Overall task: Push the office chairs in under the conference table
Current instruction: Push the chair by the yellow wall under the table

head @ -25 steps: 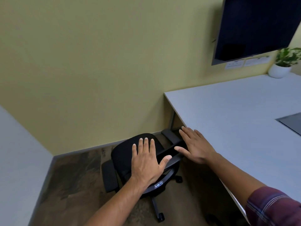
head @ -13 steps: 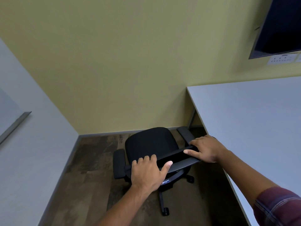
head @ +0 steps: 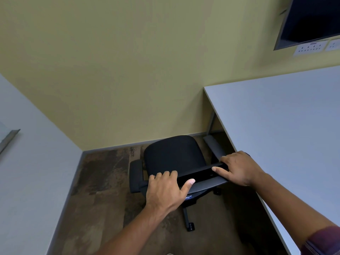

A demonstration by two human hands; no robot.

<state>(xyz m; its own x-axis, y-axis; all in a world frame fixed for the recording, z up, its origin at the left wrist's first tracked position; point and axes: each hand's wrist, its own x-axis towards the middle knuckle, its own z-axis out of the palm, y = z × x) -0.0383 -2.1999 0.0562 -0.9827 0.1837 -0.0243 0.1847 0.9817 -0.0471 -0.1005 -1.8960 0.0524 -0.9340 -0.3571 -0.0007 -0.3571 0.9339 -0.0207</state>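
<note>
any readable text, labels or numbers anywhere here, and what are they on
No text here can be read.
Small blue label under the chair back: too blurred to read.
Dark marks on the floor near the wall: illegible.
Socket panel under the screen: too small to read.

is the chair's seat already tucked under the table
No, the black chair seat sits out on the open floor beside the table, with only its right armrest near the edge.

Black chair [head: 173,155]; pale grey table [head: 287,126]; yellow wall [head: 128,70]; brown mottled floor [head: 103,181].
</note>
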